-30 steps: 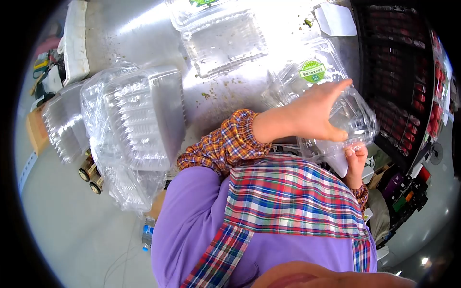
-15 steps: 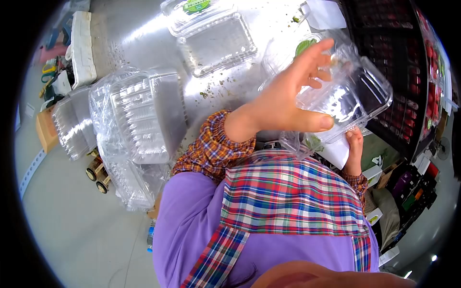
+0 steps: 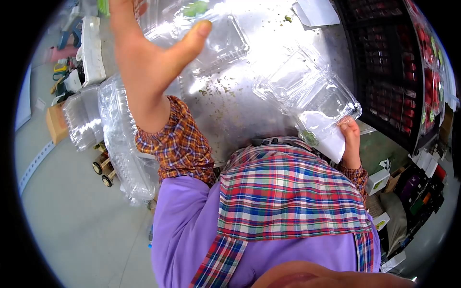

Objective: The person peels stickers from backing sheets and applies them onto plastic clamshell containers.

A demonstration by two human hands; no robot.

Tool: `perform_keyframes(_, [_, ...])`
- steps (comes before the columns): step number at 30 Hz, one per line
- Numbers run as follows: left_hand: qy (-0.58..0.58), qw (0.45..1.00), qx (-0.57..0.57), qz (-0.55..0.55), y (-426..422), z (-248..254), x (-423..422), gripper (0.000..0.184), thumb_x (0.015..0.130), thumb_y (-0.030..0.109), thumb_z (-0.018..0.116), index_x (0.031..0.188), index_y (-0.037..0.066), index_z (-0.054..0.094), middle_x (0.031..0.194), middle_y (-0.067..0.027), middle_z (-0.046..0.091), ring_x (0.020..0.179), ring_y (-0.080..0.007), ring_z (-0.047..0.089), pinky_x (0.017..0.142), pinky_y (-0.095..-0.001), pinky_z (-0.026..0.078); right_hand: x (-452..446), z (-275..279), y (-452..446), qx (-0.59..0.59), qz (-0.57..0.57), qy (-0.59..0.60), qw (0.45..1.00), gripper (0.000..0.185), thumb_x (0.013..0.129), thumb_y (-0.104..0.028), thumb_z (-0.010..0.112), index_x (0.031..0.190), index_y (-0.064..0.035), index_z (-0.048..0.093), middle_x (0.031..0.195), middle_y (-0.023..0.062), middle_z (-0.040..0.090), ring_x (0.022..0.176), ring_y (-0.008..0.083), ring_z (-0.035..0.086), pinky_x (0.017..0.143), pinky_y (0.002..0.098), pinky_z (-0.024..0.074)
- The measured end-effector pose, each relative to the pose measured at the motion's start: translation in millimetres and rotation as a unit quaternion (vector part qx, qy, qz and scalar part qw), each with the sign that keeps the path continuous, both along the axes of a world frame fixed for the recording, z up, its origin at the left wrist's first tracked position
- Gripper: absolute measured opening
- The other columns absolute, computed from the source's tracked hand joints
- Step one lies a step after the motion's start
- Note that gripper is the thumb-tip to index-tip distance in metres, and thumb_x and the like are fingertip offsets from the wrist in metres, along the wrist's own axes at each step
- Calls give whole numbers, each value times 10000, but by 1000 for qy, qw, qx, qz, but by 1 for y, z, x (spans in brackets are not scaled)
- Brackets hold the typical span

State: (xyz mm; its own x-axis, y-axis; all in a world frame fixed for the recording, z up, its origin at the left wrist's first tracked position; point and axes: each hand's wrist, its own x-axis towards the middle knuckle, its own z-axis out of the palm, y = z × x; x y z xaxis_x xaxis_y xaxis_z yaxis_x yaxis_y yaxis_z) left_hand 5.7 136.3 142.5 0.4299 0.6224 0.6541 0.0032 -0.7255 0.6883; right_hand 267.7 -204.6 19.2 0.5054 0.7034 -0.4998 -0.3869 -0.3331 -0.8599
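Observation:
My left hand [image 3: 153, 60] is raised at the upper left, thumb spread wide, its fingertips cut off by the frame's top edge. Clear plastic shows between thumb and fingers, with a green label [image 3: 103, 6] beside them, seemingly a plastic container in its grip. Behind the thumb, a clear plastic container [image 3: 223, 45] lies on the metal table [image 3: 230, 103]. At the right, my right hand [image 3: 352, 141] has its fingers closed at the near corner of an open clear plastic clamshell container [image 3: 326, 98]. A white sheet [image 3: 330, 140] and some green leaves [image 3: 309, 138] show below it.
Nested clear containers [image 3: 115, 125] stand in a plastic bag at the left. A dark rack of red-filled packs [image 3: 391, 91] borders the table on the right. White paper [image 3: 315, 13] lies at the back, and green scraps [image 3: 216, 91] dot the metal. A wheeled wooden trolley [image 3: 103, 170] is on the floor.
My left hand has swung from above the clamshell at the right to the upper left, and a green label has moved with it. My right hand stays at the container's near corner.

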Motion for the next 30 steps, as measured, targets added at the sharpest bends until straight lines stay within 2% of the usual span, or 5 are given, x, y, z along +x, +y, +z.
perform_keyframes(3, [120,978,-34,169,7,-13,-10,1031,648,304,754,1486,15,226,1482,-191,324,1328,-317,375,1090,-422,308,0,-3,-2,9,-4,-5,1000,85,868,-115,563,891,-38,590,825,1,592,725,76,533,684,223,441])
perform_keyframes(12, [477,873,-19,104,13,-132,-9,853,659,133,712,1438,149,363,1523,-142,275,1392,-396,248,1084,-646,198,-1,-5,-8,5,-1,-8,1000,99,868,-140,583,886,-43,591,836,-3,594,736,73,529,696,219,434])
perform_keyframes(20, [413,899,-9,142,-3,-140,-11,839,702,173,727,1451,193,350,1491,-228,295,1412,-391,219,1073,-681,152,-4,3,-5,-6,-19,-13,1000,96,866,-143,584,879,-48,586,863,-2,595,754,70,518,697,214,420])
perform_keyframes(23, [487,843,-79,214,4,-128,-14,880,678,238,783,1445,155,360,1440,-268,352,1362,-402,315,1074,-618,247,0,3,-10,-12,0,-24,1000,98,864,-146,587,874,-48,583,854,-4,584,761,73,512,707,220,417])
perform_keyframes(30, [266,926,-127,237,24,-117,-29,1006,611,359,845,1434,58,351,1334,-260,468,1207,-425,454,1018,-503,371,2,5,-10,-13,11,-36,999,95,869,-131,577,883,-37,577,825,-6,573,725,72,509,679,223,425])
